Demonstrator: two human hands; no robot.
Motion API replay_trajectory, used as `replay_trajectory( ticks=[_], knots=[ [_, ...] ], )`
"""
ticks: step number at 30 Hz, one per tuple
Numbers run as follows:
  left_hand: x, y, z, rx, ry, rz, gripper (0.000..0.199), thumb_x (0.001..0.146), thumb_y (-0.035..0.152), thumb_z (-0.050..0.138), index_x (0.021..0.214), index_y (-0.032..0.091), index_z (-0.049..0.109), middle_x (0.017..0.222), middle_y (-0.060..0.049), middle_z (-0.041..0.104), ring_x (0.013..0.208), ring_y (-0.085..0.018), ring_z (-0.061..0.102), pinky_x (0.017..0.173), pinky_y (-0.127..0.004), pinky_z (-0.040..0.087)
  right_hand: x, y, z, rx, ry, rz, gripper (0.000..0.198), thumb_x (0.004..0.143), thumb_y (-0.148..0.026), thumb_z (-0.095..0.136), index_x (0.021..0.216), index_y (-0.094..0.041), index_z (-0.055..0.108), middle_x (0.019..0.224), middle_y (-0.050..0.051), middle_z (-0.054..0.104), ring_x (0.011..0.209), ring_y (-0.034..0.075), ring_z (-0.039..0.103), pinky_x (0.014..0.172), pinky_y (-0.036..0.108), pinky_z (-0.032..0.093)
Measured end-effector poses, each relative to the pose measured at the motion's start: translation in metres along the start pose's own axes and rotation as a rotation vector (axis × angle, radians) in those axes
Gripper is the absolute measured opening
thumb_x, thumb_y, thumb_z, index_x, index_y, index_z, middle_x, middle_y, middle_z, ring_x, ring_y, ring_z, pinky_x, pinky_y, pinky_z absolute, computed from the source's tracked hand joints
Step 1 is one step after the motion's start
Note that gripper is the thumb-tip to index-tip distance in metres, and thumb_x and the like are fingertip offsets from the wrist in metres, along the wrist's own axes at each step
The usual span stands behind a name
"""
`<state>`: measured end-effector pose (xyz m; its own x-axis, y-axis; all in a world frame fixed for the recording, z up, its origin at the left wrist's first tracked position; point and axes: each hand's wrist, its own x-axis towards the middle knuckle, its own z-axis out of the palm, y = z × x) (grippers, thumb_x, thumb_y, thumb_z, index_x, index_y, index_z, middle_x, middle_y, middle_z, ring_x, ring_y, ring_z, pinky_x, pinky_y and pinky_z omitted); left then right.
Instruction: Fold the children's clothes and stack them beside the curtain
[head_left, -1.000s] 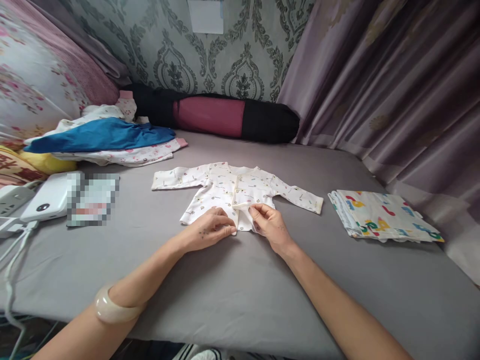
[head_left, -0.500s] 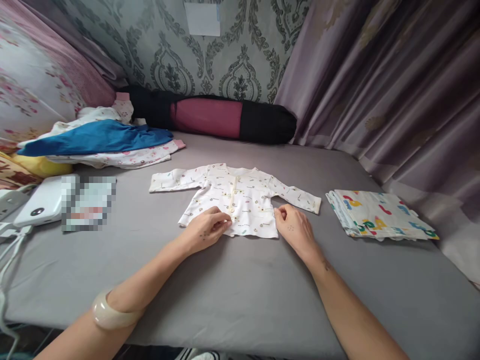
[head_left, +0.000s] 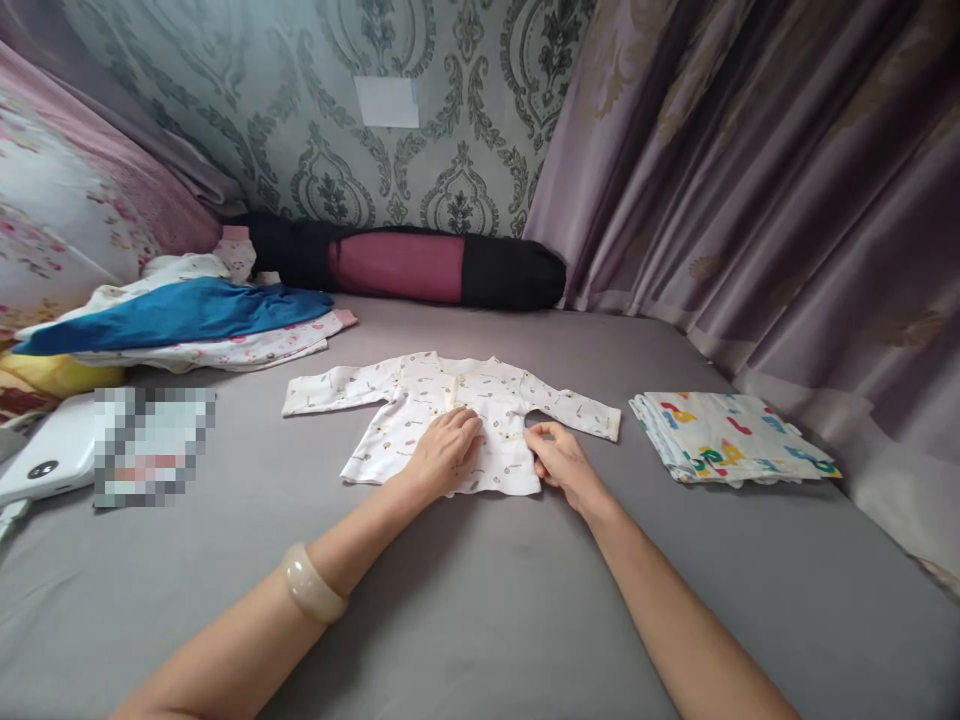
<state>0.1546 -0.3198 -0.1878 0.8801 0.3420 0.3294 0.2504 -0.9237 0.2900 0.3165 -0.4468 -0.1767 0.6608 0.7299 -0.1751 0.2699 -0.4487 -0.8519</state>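
A small white baby shirt (head_left: 390, 430) with a fine print lies spread on the grey sheet, its sleeves stretched out to both sides. My left hand (head_left: 448, 447) rests flat on the middle of its front, over the button strip, fingers stretched forward. At the shirt's right side edge, just below the sleeve, my right hand (head_left: 559, 458) pinches the cloth between thumb and fingers. A pale bangle (head_left: 313, 585) circles my left forearm. The lower part of the button strip is hidden under my left hand.
Folded cloth with colourful print (head_left: 735, 435) lies to the right. A clothes pile with a blue garment (head_left: 172, 315) sits at the back left, near a white power bank (head_left: 64, 450) and a blurred-out packet (head_left: 157, 445). A black and maroon bolster (head_left: 397, 268) lines the wall.
My left hand has moved up from the shirt's bottom hem onto its front and flattened. My right hand has slid a little up the side edge. The camera view has tilted slightly.
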Motion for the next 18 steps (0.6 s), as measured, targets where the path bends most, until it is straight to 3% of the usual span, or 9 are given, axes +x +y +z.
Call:
replay_trajectory(
  ticks=[3, 5, 9, 12, 15, 18],
  knots=[
    [0.005, -0.003, 0.013, 0.043, -0.005, -0.028, 0.034, 0.099, 0.023, 0.032, 0.12, 0.014, 0.058, 0.127, -0.015, 0.061, 0.125, -0.027, 0.053, 0.108, -0.045, 0.041, 0.003, 0.001, 0.002, 0.305, -0.086, 0.095, 0.036, 0.071, -0.045, 0.064, 0.096, -0.02, 0.057, 0.058, -0.008, 0.051, 0.042, 0.007, 0.035, 0.044, 0.02, 0.025],
    [0.004, -0.006, 0.018, 0.073, -0.045, -0.063, 0.039, 0.1, 0.028, 0.03, 0.129, 0.014, 0.054, 0.137, -0.015, 0.056, 0.132, -0.027, 0.048, 0.112, -0.046, 0.037, 0.007, 0.004, 0.002, 0.354, -0.09, 0.049, 0.035, 0.068, -0.041, 0.065, 0.095, -0.019, 0.06, 0.06, -0.007, 0.052, 0.045, 0.007, 0.037, 0.047, 0.021, 0.028],
    [0.0, -0.009, 0.022, 0.154, -0.182, -0.125, 0.054, 0.101, 0.045, 0.027, 0.144, 0.014, 0.042, 0.154, -0.014, 0.04, 0.145, -0.029, 0.031, 0.118, -0.051, 0.027, 0.012, 0.015, 0.0, -0.005, 0.068, -0.117, 0.021, 0.072, -0.028, 0.058, 0.088, -0.019, 0.068, 0.059, -0.005, 0.053, 0.055, 0.012, 0.047, 0.056, 0.024, 0.035],
    [0.0, -0.005, 0.018, 0.216, -0.229, -0.113, 0.058, 0.1, 0.051, 0.028, 0.148, 0.019, 0.037, 0.157, -0.014, 0.034, 0.147, -0.031, 0.026, 0.117, -0.054, 0.024, 0.007, 0.017, -0.003, -0.341, 0.072, -0.203, 0.024, 0.079, -0.02, 0.052, 0.095, -0.021, 0.07, 0.068, -0.002, 0.06, 0.064, 0.015, 0.055, 0.065, 0.026, 0.039],
    [0.003, 0.002, 0.012, 0.258, -0.216, -0.082, 0.055, 0.1, 0.049, 0.032, 0.146, 0.021, 0.04, 0.154, -0.015, 0.038, 0.144, -0.033, 0.031, 0.114, -0.058, 0.025, 0.0, 0.01, -0.004, -0.584, 0.081, -0.324, 0.024, 0.086, -0.019, 0.049, 0.097, -0.022, 0.07, 0.089, 0.005, 0.067, 0.08, 0.018, 0.06, 0.074, 0.028, 0.042],
    [0.008, 0.009, 0.014, 0.261, -0.164, -0.067, 0.05, 0.1, 0.045, 0.032, 0.136, 0.016, 0.051, 0.145, -0.017, 0.048, 0.137, -0.032, 0.041, 0.114, -0.055, 0.026, -0.002, -0.003, -0.001, -0.705, 0.136, -0.471, 0.027, 0.092, -0.019, 0.044, 0.096, -0.019, 0.07, 0.106, 0.011, 0.066, 0.101, 0.023, 0.059, 0.089, 0.032, 0.042]
  ],
)
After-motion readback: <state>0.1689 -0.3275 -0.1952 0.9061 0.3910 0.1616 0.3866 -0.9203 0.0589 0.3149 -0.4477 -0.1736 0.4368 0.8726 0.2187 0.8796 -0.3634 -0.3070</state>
